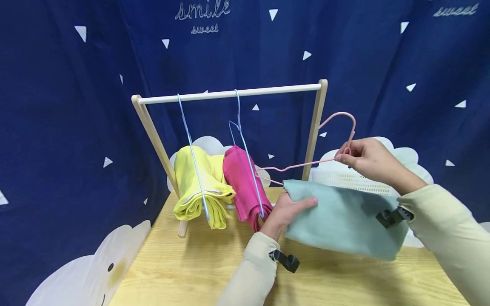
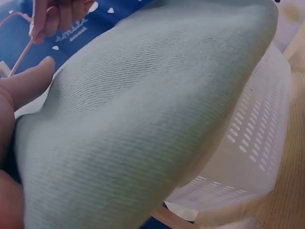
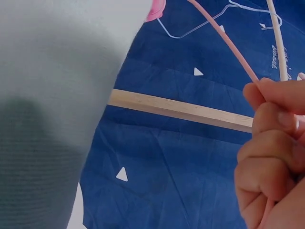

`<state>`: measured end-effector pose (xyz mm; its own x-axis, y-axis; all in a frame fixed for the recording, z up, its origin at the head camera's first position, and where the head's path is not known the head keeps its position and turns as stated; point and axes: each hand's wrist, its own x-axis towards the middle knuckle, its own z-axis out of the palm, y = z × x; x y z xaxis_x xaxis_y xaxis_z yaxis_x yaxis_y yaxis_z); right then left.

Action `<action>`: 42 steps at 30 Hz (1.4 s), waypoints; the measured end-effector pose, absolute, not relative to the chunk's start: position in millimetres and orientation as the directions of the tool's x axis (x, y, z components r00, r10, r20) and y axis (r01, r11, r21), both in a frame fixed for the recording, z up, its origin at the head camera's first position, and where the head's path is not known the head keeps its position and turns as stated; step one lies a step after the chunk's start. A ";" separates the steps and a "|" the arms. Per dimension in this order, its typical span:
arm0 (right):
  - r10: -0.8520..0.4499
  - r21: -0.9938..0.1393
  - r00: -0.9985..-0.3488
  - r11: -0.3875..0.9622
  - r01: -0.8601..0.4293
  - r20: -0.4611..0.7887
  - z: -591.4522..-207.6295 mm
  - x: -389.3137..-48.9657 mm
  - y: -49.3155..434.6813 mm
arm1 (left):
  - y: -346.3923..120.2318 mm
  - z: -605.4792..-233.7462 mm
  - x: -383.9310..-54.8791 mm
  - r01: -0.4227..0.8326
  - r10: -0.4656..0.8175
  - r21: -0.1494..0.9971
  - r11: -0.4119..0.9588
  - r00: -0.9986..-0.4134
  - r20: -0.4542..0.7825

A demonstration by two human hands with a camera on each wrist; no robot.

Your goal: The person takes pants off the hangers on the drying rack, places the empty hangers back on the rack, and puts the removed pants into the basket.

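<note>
In the head view, my left hand [image 1: 287,212] holds a folded pale green cloth [image 1: 344,221] by its left end, thumb on top and the other fingers hidden behind it. My right hand [image 1: 369,159] pinches a pink wire hanger [image 1: 306,164] just below its hook. The hanger's far end reaches to the cloth's upper left corner; whether they touch I cannot tell. Across the left wrist view the cloth [image 2: 143,109] spreads widely, with the right hand [image 2: 59,16] beyond it. Curled fingers of the right hand [image 3: 271,152] surround the pink wire in the right wrist view.
A wooden rack with a white rail [image 1: 275,90] stands on the wooden table [image 1: 153,272]. Folded yellow cloth [image 1: 199,174] and magenta cloth [image 1: 243,182] hang there on blue hangers. Behind the green cloth is a white perforated basket [image 2: 252,138]. A dark blue curtain [image 1: 69,127] encloses the table.
</note>
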<state>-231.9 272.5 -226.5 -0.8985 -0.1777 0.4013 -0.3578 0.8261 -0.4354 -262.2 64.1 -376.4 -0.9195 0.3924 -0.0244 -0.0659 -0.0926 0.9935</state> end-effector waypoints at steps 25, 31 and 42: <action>-0.224 -0.335 -0.852 0.849 -0.409 0.473 -229.6 -234.8 277.8 | 67.8 -374.7 -259.0 0.003 0.307 0.990 -0.140 -0.951 0.046; -0.219 -0.318 -0.846 0.857 -0.405 0.486 -231.6 -235.0 278.2 | 65.8 -373.3 -257.3 0.023 0.323 0.990 -0.138 -0.944 0.067; -0.222 -0.282 -0.819 0.864 -0.417 0.529 -234.8 -233.3 280.1 | 68.3 -371.5 -253.9 0.052 0.354 0.982 -0.179 -0.928 0.114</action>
